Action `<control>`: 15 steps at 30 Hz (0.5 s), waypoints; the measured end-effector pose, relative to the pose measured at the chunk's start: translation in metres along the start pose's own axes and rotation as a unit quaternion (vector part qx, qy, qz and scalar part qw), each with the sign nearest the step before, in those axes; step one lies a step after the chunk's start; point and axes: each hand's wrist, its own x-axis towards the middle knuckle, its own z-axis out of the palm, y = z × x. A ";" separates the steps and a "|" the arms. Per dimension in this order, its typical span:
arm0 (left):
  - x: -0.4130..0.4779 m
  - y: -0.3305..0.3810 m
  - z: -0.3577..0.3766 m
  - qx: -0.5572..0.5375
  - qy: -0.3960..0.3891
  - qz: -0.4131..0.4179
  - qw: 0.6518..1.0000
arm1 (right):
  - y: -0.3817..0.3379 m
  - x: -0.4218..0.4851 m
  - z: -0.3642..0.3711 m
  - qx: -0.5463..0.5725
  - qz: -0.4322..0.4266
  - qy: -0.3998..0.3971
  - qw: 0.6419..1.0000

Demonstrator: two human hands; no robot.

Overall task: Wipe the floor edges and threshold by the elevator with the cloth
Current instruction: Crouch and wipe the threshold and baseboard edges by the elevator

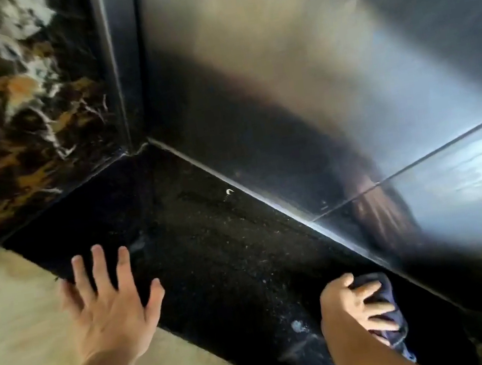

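The right hand, at the lower right of the frame, clenches the dark cloth and presses it on the black threshold, just beside the foot of the steel elevator door. The left hand, lower left, is spread and grasps nothing, hovering over the seam between threshold and beige floor. Risk: the bunched cloth may ride over the door-edge groove, leaving the visible dust specks. The far corner by the marble wall, upper left, may be missed.
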 end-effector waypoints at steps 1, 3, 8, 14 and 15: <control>0.000 -0.001 0.000 0.012 -0.003 0.004 1.000 | -0.027 -0.026 0.001 -0.023 0.032 -0.016 0.999; 0.002 -0.006 -0.005 0.012 -0.011 -0.003 1.000 | -0.094 -0.089 0.010 -0.085 -0.140 -0.116 0.980; 0.006 -0.009 -0.008 -0.002 -0.039 0.025 0.999 | -0.218 -0.185 0.018 -0.210 -0.735 -0.301 0.570; 0.011 -0.025 -0.032 -0.021 -0.111 0.068 0.991 | -0.235 -0.115 0.023 -0.217 -0.719 -0.226 0.621; 0.009 -0.032 -0.039 -0.013 -0.117 0.087 0.989 | -0.225 -0.118 0.026 -0.181 -0.664 -0.212 0.694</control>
